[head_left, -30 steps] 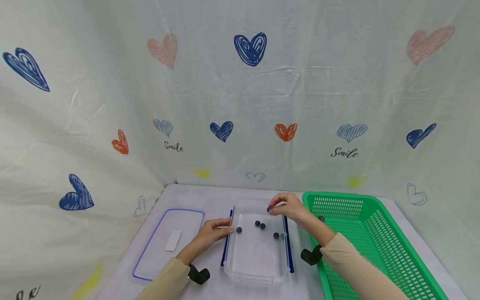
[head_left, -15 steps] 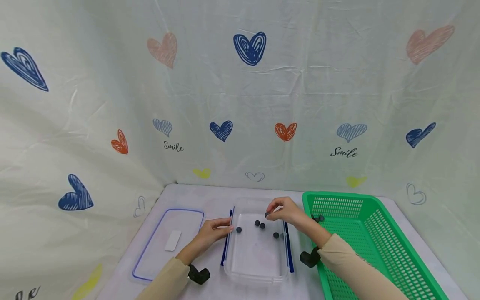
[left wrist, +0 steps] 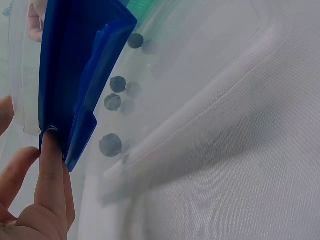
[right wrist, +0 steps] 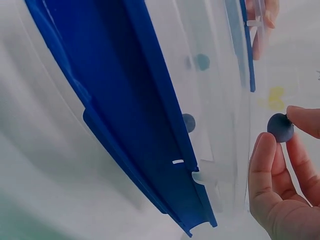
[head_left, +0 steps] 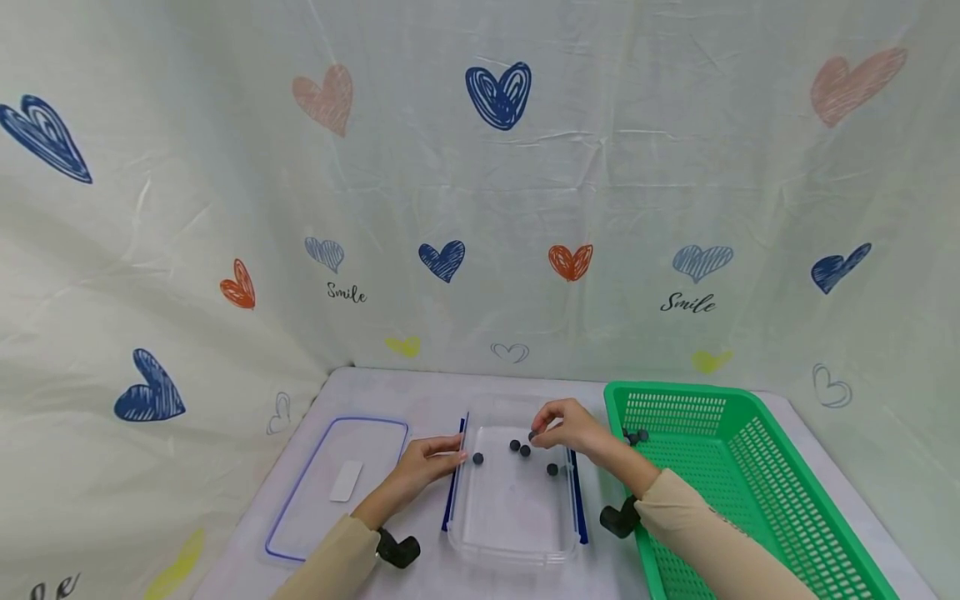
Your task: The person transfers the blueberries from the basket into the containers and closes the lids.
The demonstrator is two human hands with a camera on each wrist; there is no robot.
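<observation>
Ball (right wrist: pixel 280 128) seemingly lower, between right fingers (right wrist: pixel 262 162)

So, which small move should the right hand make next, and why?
Probably lower and release the small dark round ball into the clear plastic box with blue side flaps: the right hand pinches it over the box, where four similar balls already lie, and the left hand holds the box's left side.
</observation>
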